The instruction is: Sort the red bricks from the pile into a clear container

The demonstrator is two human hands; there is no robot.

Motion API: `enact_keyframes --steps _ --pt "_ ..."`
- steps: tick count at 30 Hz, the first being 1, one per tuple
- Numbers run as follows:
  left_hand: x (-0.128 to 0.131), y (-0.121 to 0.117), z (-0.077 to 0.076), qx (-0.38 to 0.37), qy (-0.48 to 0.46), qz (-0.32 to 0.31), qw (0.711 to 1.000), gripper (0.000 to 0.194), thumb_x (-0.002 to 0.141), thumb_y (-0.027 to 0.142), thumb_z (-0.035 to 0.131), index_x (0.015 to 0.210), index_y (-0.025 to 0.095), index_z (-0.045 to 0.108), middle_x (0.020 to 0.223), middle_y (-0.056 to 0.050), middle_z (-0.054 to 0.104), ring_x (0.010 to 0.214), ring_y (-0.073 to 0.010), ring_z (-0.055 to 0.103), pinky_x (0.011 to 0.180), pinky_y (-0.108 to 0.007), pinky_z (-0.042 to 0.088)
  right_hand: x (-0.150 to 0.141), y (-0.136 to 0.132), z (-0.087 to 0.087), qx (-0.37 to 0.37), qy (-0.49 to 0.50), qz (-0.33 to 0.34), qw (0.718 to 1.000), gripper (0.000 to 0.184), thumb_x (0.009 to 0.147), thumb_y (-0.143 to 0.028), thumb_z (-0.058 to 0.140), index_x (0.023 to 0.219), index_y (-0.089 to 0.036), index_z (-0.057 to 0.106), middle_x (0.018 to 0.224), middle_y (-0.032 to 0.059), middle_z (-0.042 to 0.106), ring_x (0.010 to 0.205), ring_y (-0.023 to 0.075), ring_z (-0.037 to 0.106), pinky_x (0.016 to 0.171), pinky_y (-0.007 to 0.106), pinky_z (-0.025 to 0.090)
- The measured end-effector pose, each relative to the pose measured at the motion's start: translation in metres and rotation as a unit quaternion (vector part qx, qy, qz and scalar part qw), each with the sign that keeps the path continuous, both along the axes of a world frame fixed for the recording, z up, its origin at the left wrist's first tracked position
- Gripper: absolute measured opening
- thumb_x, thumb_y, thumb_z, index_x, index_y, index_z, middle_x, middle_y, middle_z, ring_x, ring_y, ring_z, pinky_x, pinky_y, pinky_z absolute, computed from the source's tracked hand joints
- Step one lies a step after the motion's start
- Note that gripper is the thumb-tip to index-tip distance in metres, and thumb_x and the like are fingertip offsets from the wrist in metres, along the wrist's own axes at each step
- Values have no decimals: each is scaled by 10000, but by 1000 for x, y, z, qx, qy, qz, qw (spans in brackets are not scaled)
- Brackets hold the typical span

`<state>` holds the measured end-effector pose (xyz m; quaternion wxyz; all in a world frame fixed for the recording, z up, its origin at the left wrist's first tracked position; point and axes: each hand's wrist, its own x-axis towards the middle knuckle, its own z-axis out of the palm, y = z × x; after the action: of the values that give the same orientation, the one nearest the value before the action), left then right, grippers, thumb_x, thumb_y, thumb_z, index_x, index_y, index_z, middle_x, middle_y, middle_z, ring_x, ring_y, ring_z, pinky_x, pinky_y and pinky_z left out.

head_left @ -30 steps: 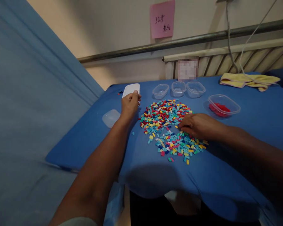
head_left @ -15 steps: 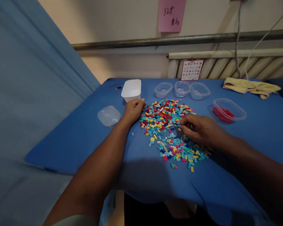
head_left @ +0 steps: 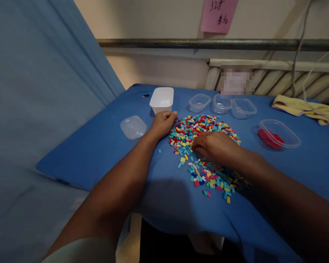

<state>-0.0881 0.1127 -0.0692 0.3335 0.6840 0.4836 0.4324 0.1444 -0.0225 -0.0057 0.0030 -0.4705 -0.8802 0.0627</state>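
Note:
A wide heap of small toy building bricks [head_left: 185, 133] in red, yellow, blue, teal and pink is spread on the blue-covered table [head_left: 104, 153]. At the heap's left edge rests my left hand [head_left: 162, 123], its fingers curled closed just in front of a white plastic box [head_left: 161, 109]. Whatever those fingers hold is hidden. My right hand [head_left: 218, 147] reaches over the middle of the heap, fingers bent down and pinched together among the bricks. Its fingertips are partly hidden, so what lies between them is unclear. Red bricks [head_left: 271, 138] lie inside a clear tub [head_left: 292, 140] on the right.
Three clear tubs stand in a row behind the heap: left [head_left: 199, 106], middle [head_left: 222, 106] and right [head_left: 244, 111]. A clear lid [head_left: 133, 128] lies left of my left hand. Folded yellow cloth [head_left: 304, 107] sits at the back right, before a radiator [head_left: 271, 78]. A blue curtain [head_left: 44, 73] hangs at left.
My right hand has moved left and farther into the heap of bricks. My left hand stays by the heap's left edge. The camera view has shifted slightly.

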Motion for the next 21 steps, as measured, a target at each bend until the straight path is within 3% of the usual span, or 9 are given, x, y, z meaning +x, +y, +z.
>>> enact_keyframes --steps 4,9,14,18,21 --pt "0 -1 0 8 22 -9 1000 507 993 613 597 807 169 757 678 -42 671 625 -169 569 579 -287 384 -4 -3 5 9 -34 9 999 247 1058 -259 572 1022 -243 816 1047 108 814 912 254 745 695 315 435" --pt "-1 0 0 10 36 -4 999 524 993 634 589 810 173 760 676 -38 662 636 -179 568 567 -290 364 -6 -4 1 16 -10 -4 1000 242 1049 -259 566 1085 -232 804 1088 104 826 904 246 756 676 308 430" --pt "-1 0 0 16 28 -7 999 514 998 614 601 779 173 750 672 -43 661 626 -176 568 584 -296 383 7 0 -1 -20 135 -29 990 216 903 -220 670 1046 -249 829 998 37 850 877 227 761 718 292 474" --pt "-1 0 0 12 25 -11 1000 520 995 626 601 797 172 759 683 -48 675 625 -174 572 595 -298 398 26 -4 1 -68 261 -83 959 196 875 -251 662 1003 -238 809 762 -7 780 644 173 681 587 267 451" --pt "-2 0 0 12 19 -13 1000 543 982 663 598 788 177 743 692 -46 675 627 -170 572 595 -294 391 46 -16 -1 -112 330 -119 930 171 873 -292 668 987 -237 782 731 -18 746 591 159 639 536 257 457"
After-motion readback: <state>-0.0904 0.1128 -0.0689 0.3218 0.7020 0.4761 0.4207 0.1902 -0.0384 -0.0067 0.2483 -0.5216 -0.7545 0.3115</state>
